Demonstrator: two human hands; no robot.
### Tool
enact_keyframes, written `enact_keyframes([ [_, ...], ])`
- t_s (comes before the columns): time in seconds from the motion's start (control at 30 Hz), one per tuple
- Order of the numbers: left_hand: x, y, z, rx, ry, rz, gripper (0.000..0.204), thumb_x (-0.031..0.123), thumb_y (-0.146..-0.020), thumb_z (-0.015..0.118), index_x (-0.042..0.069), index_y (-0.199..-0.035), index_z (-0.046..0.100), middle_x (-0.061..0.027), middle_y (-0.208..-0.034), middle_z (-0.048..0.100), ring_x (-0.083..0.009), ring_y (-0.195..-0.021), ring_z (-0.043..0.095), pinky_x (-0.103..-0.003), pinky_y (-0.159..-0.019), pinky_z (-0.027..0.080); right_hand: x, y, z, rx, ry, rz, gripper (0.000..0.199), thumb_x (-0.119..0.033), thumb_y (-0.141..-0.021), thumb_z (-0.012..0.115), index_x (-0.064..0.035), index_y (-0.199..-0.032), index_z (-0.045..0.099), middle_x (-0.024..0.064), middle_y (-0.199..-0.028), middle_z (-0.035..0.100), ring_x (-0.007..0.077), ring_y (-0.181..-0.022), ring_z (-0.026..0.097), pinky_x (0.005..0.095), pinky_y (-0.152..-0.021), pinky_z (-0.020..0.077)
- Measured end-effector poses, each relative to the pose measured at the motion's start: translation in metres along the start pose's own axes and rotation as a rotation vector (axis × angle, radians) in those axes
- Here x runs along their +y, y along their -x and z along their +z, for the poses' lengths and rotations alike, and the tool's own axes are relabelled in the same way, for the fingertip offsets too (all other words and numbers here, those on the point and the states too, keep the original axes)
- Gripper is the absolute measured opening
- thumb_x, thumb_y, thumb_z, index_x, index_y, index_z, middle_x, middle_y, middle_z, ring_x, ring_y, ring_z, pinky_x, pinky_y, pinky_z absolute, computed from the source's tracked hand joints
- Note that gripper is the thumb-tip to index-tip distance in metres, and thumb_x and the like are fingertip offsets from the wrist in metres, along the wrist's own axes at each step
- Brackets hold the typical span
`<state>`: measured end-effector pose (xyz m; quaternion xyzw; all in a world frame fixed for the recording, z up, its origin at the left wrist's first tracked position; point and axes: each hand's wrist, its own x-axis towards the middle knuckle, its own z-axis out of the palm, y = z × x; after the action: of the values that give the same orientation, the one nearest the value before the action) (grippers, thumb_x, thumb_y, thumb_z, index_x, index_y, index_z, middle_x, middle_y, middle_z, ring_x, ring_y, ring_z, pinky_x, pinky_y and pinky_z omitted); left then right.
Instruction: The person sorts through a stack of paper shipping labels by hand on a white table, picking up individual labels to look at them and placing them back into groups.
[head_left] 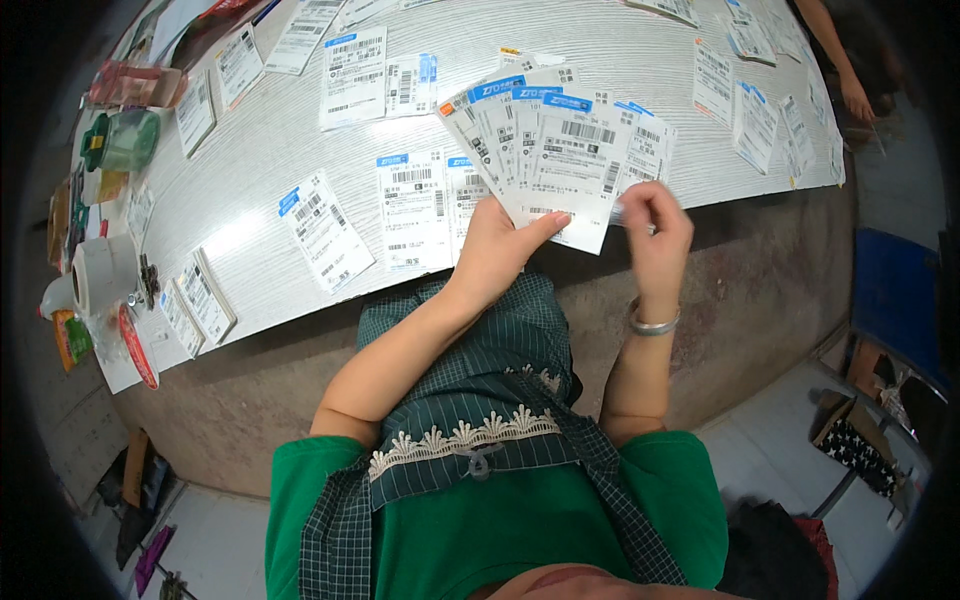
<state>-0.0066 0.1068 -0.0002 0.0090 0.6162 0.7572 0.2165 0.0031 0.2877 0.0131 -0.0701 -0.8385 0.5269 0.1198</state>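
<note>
A fan of white shipping labels (570, 150) with blue header strips and barcodes is spread over the table's near edge. My left hand (500, 245) grips it at the bottom, the thumb lying across the front label. Close to the fan's right edge, my right hand (658, 225) has its fingers curled together. Motion blurs its fingertips, so anything between them cannot be made out. A silvery bangle (655, 325) circles the right wrist. To the left of the fan, a label stack (415, 215) and another, tilted stack (325, 232) lie on the table.
More label stacks sit across the grey wood-grain table (255, 160), including one far right (757, 125). A tape roll (103, 273), a green-lidded container (125, 140) and a red-edged item (137, 347) crowd the left edge. Another person's arm (838, 60) shows at far right.
</note>
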Motion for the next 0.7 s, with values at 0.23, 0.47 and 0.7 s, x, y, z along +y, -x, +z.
enact_keyframes([
  [0.23, 0.007, 0.004, 0.006, 0.029, 0.249, -0.128, 0.036, 0.019, -0.094, 0.052, -0.006, -0.119, 0.052, -0.0138, -0.11, 0.062, -0.0162, -0.096, 0.062, -0.029, -0.08, 0.054, 0.004, -0.001, -0.009, 0.096, 0.041, -0.094, 0.018, -0.004, -0.078, 0.07, 0.0023, -0.072, 0.053, 0.0016, -0.063, 0.047, 0.0075, -0.054, 0.04, 0.0225, -0.049, 0.034],
  [0.47, 0.005, 0.003, 0.006, 0.079, 0.17, -0.116, 0.035, 0.017, -0.093, 0.054, -0.007, -0.118, 0.053, -0.0142, -0.11, 0.062, -0.0169, -0.094, 0.063, -0.029, -0.079, 0.054, 0.034, -0.012, -0.018, 0.217, 0.552, -0.007, 0.013, -0.011, -0.08, 0.067, -0.0022, -0.08, 0.057, 0.0023, -0.067, 0.053, 0.0087, -0.055, 0.046, 0.0236, -0.05, 0.0367],
  [0.7, -0.004, 0.004, 0.006, 0.103, 0.227, -0.055, 0.033, 0.012, -0.09, 0.058, -0.007, -0.117, 0.053, -0.0136, -0.108, 0.062, -0.0177, -0.092, 0.063, -0.028, -0.078, 0.054, 0.001, 0.009, 0.003, 0.049, 0.167, -0.084, 0.027, -0.009, -0.079, 0.069, 0.0015, -0.069, 0.046, 0.0037, -0.059, 0.042, 0.01, -0.052, 0.037, 0.0249, -0.048, 0.0329],
])
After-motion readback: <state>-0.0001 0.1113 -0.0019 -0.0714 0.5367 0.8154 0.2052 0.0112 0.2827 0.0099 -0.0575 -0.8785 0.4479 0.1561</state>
